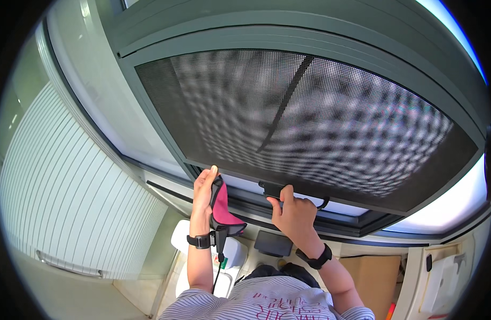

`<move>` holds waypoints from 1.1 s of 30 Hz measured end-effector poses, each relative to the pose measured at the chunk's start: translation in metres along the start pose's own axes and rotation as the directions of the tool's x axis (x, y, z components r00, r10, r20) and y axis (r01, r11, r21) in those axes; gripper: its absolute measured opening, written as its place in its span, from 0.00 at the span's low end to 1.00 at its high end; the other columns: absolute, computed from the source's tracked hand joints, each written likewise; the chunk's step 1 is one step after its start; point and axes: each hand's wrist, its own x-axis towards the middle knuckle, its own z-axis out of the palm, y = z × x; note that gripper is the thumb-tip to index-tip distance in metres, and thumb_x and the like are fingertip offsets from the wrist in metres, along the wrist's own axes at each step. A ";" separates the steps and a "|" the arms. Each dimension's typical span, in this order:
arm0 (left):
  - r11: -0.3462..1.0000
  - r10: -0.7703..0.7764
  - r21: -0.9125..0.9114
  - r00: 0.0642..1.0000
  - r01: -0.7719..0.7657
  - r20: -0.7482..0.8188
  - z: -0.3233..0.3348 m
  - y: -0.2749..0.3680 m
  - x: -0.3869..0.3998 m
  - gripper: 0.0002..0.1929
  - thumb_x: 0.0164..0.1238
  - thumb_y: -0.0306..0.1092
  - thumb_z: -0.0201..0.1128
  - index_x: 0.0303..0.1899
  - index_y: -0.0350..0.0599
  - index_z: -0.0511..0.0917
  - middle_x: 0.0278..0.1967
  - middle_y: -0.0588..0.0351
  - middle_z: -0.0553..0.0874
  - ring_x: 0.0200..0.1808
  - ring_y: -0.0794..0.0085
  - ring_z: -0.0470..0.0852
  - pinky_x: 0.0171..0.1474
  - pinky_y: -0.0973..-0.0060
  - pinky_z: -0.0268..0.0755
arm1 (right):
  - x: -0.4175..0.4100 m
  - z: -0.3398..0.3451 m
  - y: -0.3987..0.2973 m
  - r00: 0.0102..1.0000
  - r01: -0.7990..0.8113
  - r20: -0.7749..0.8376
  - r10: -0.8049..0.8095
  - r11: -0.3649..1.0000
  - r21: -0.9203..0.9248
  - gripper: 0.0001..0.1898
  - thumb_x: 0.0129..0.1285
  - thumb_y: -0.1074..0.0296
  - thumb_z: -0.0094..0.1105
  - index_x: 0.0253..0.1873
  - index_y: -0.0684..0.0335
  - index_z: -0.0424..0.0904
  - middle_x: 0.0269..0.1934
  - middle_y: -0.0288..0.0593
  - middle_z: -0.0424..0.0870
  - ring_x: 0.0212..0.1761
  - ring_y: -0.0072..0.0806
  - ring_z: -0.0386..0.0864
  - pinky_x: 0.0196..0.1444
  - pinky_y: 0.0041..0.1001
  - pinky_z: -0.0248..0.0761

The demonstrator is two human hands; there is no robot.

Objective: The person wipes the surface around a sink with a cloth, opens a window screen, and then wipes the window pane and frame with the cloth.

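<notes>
A dark mesh window screen (245,108) in a grey-green metal frame stretches before me. My left hand (205,188) is raised at the lower left edge of the screen, with a pink and grey cloth (225,208) held between thumb and palm and hanging down beside the wrist. The fingers of my right hand (295,212) pinch a black latch (272,189) on the screen's bottom bar. Just right of that hand, a black curved window handle (324,203) shows below the bar. Black straps circle both wrists; the left one carries a small device with a cable.
A white toilet (233,253) stands below my left arm, near a dark grey bin or box (273,243) on the floor. To the left is a ribbed glass panel (81,192) with a metal bar. At the lower right are a brown board (369,280) and a white basin (441,284).
</notes>
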 end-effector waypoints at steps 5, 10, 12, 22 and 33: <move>1.000 -0.001 -0.010 1.000 0.001 -0.006 0.000 0.000 -0.001 0.12 0.71 0.44 0.61 0.33 0.47 0.79 0.31 0.68 0.81 0.33 0.88 0.74 0.39 0.86 0.65 | 0.000 0.001 -0.001 1.000 0.023 0.000 -0.023 0.999 -0.047 0.18 0.59 0.53 0.65 0.33 0.58 0.67 0.10 0.33 0.70 0.08 0.30 0.69 0.14 0.26 0.61; 1.000 -0.012 -0.024 1.000 0.013 0.025 0.000 0.001 -0.002 0.13 0.71 0.44 0.61 0.31 0.47 0.78 0.28 0.69 0.79 0.29 0.88 0.73 0.34 0.86 0.64 | 0.002 -0.003 -0.004 0.998 0.025 -0.060 -0.026 1.000 -0.007 0.20 0.55 0.52 0.67 0.33 0.59 0.67 0.10 0.31 0.68 0.08 0.29 0.69 0.14 0.26 0.60; 1.000 0.003 -0.024 1.000 -0.003 0.003 0.002 0.000 0.000 0.13 0.71 0.44 0.62 0.31 0.47 0.77 0.28 0.69 0.79 0.28 0.88 0.73 0.33 0.86 0.64 | 0.003 -0.001 -0.009 0.996 -0.011 -0.087 0.011 1.000 -0.003 0.21 0.54 0.51 0.68 0.33 0.59 0.67 0.10 0.31 0.67 0.08 0.28 0.69 0.15 0.25 0.60; 1.000 -0.016 -0.014 1.000 0.016 -0.006 0.001 0.002 -0.001 0.13 0.70 0.45 0.62 0.32 0.47 0.77 0.30 0.67 0.80 0.32 0.88 0.75 0.36 0.85 0.66 | 0.006 0.018 -0.011 0.967 -0.081 -0.250 0.052 0.991 -0.108 0.21 0.47 0.51 0.70 0.28 0.56 0.65 0.08 0.29 0.63 0.07 0.26 0.66 0.16 0.24 0.58; 1.000 -0.009 0.007 1.000 0.009 -0.009 0.001 0.000 0.000 0.14 0.71 0.45 0.61 0.32 0.47 0.78 0.29 0.68 0.80 0.31 0.88 0.73 0.35 0.86 0.65 | 0.002 0.015 -0.004 0.975 -0.018 -0.224 -0.008 0.993 -0.114 0.21 0.50 0.49 0.69 0.28 0.56 0.65 0.09 0.30 0.64 0.07 0.26 0.65 0.14 0.24 0.57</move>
